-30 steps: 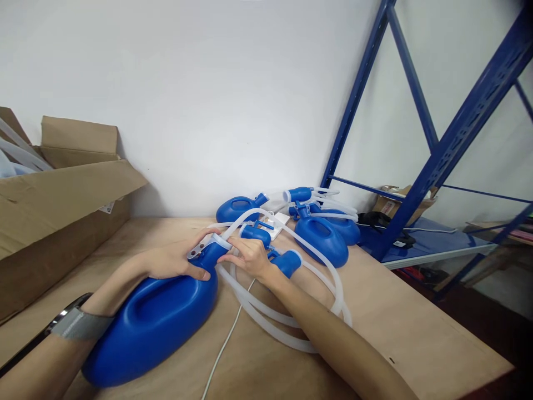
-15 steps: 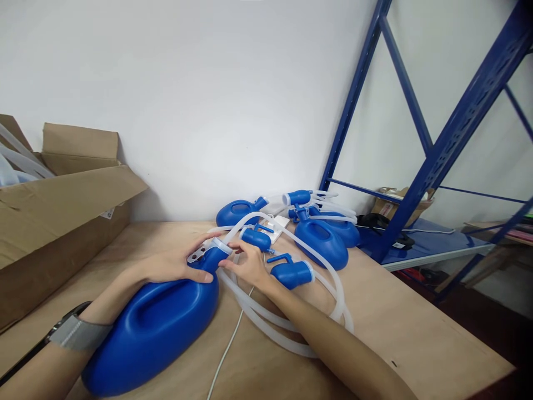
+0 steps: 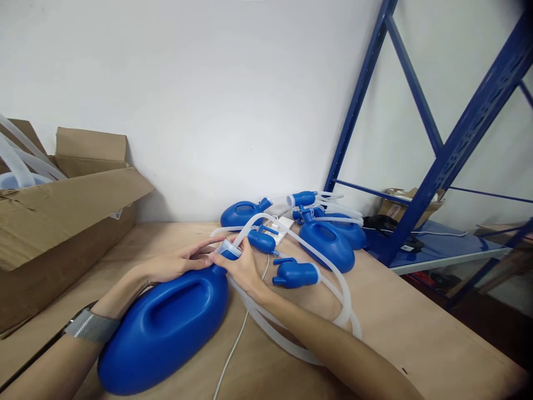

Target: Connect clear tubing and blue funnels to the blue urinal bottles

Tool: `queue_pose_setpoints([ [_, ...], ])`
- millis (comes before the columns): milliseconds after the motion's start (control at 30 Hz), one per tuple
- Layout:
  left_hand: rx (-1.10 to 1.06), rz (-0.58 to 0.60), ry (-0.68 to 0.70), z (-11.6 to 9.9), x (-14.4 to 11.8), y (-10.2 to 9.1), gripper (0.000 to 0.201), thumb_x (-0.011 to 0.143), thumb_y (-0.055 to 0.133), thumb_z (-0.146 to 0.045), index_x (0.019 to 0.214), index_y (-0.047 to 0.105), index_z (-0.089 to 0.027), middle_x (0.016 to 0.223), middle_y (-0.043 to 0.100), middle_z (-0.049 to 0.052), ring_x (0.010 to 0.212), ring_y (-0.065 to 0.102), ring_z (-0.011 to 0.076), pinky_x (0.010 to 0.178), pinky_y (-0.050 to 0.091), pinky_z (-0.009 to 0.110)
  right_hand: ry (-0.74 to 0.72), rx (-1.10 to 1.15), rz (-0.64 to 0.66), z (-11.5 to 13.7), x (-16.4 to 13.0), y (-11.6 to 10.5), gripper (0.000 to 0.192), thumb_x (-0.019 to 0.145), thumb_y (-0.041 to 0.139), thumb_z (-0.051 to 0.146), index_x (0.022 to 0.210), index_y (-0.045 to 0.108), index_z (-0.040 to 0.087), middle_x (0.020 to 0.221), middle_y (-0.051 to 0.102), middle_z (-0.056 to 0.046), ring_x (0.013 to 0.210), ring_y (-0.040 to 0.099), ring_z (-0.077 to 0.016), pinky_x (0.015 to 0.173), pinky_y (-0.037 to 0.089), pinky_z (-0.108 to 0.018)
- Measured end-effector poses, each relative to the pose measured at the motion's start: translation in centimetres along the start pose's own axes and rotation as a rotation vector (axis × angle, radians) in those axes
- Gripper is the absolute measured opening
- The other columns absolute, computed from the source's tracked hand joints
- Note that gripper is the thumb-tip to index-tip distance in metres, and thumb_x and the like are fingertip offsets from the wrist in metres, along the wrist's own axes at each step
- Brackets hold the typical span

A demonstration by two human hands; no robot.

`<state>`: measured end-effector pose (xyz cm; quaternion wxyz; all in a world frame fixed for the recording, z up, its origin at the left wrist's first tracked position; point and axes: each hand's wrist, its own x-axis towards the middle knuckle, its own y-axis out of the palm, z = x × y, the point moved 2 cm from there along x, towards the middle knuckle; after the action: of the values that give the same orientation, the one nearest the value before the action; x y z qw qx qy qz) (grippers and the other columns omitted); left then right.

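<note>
A large blue plastic urinal bottle [image 3: 166, 328] lies on its side, its grip recess facing up and its neck pointing away. My left hand [image 3: 179, 264] is closed around the neck from the left. On the neck's right side, my right hand [image 3: 241, 269] grips the whitish cap [image 3: 231, 248], thumb across the neck and fingers behind the rim. From the cap a translucent hose [image 3: 260, 218] arches up and loops to the right. Just beyond my right wrist rests a blue handled receptacle [image 3: 296, 274]. My fingers partly hide the neck.
Several more blue bottles [image 3: 327, 244] with hoses lie at the back of the wooden table [image 3: 400, 322]. A white cord [image 3: 233, 347] runs forward from a white power strip [image 3: 280, 230]. A cardboard box [image 3: 75, 244] of hoses stands left; a blue metal rack [image 3: 441, 161] stands right.
My right hand has moved further around the cap, its thumb now across the neck. My left fingers have shifted along the neck, covering the strap with holes. The camera view has shifted slightly.
</note>
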<state>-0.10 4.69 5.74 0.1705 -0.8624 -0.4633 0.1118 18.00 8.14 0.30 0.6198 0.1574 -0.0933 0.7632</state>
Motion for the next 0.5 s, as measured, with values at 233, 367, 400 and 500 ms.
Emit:
queue_pose_setpoints([
  [233, 0.03, -0.028, -0.004, 0.07, 0.25, 0.04, 0.077, 0.092, 0.069, -0.044, 0.161, 0.035, -0.034, 0.157, 0.055, 0.009, 0.147, 0.048, 0.0309, 0.119, 0.041, 0.05, -0.032, -0.005, 0.014, 0.0, -0.02, -0.14, 0.049, 0.07, 0.083, 0.044, 0.105, 0.054, 0.024, 0.098, 0.069, -0.002, 0.098, 0.068, -0.0244, 0.092, 0.055, -0.041],
  [367, 0.03, -0.018, 0.0, 0.07, 0.14, 0.0, 0.079, 0.09, 0.072, -0.044, 0.16, 0.036, -0.035, 0.154, 0.057, 0.01, 0.144, 0.051, 0.0307, 0.115, 0.045, 0.047, -0.076, -0.043, 0.011, -0.32, 0.11, -0.32, 0.046, 0.073, 0.081, 0.047, 0.104, 0.055, 0.024, 0.096, 0.07, -0.002, 0.095, 0.069, -0.0256, 0.089, 0.058, -0.043],
  [400, 0.024, -0.008, -0.002, 0.04, 0.11, 0.0, 0.081, 0.09, 0.072, -0.044, 0.16, 0.035, -0.034, 0.153, 0.059, 0.01, 0.142, 0.053, 0.0305, 0.114, 0.046, 0.047, -0.082, -0.051, 0.009, -0.39, 0.14, -0.33, 0.046, 0.074, 0.08, 0.048, 0.104, 0.056, 0.024, 0.096, 0.07, -0.002, 0.095, 0.069, -0.0259, 0.088, 0.058, -0.043],
  [500, 0.022, -0.007, -0.014, -0.21, 0.06, 0.08, 0.083, 0.09, 0.071, -0.042, 0.162, 0.031, -0.033, 0.15, 0.06, 0.011, 0.139, 0.056, 0.0297, 0.113, 0.047, 0.046, -0.094, -0.069, 0.004, -0.44, 0.1, -0.32, 0.047, 0.075, 0.08, 0.051, 0.105, 0.056, 0.024, 0.098, 0.072, -0.003, 0.095, 0.071, -0.0259, 0.088, 0.06, -0.043],
])
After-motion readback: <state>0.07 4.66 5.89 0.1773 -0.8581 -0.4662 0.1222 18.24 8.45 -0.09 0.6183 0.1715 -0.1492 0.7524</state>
